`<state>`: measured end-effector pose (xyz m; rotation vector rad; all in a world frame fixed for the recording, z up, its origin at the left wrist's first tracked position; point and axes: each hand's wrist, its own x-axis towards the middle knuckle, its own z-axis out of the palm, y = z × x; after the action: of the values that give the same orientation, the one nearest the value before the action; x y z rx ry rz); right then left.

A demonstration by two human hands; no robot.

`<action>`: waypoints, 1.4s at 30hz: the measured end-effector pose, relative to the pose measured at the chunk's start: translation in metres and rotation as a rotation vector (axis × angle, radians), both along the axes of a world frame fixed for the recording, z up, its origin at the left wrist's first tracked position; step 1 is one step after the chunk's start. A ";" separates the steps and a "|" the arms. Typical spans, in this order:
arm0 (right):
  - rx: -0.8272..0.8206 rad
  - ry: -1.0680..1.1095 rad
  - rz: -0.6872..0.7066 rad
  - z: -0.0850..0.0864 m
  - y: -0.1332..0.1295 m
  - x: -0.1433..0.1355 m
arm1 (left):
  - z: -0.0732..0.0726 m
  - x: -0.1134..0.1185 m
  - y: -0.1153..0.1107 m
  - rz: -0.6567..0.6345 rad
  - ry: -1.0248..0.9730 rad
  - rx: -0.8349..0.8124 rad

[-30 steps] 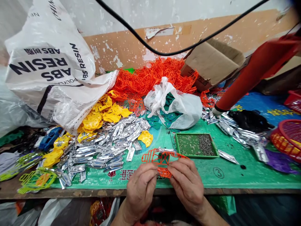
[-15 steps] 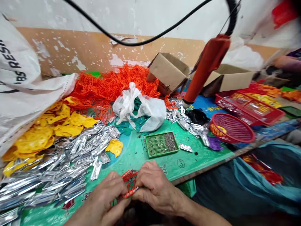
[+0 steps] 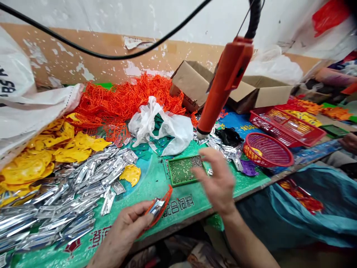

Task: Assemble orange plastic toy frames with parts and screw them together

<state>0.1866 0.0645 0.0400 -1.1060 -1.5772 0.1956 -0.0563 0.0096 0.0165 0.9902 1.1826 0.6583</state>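
Pinched in my left hand (image 3: 135, 221) is an orange plastic lattice piece (image 3: 166, 197) with a shiny metal plate (image 3: 156, 207) lying against it. My right hand (image 3: 219, 182) is raised in front of the screw tray's right end, slightly blurred, with thumb and fingers apart and nothing visible between them. The green perforated tray (image 3: 178, 173) holds many small screws, mostly towards its right side. Just above and behind my right hand hangs a red-orange electric screwdriver (image 3: 220, 89), nose down, apart from the hand.
Piles of metal plates (image 3: 92, 182), yellow plastic pieces (image 3: 67, 143) and orange lattices (image 3: 131, 96) cover the left and back. A white plastic bag (image 3: 178, 136) lies mid-table. Red baskets (image 3: 267, 150) and cardboard boxes (image 3: 192, 83) stand right and behind. Another person's hand (image 3: 350, 142) shows far right.
My right hand has let go of the orange lattice piece and moved up and right towards the screw tray. My left hand keeps the piece, with the metal plate now showing. The view has shifted right.
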 end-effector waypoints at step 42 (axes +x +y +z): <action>-0.391 0.676 0.339 -0.003 0.050 -0.020 | -0.006 0.017 0.005 0.083 -0.040 -0.110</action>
<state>0.1670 0.1148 0.0367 -0.9116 -1.1135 1.0304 -0.0396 0.0145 0.0101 0.8357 1.2167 0.6690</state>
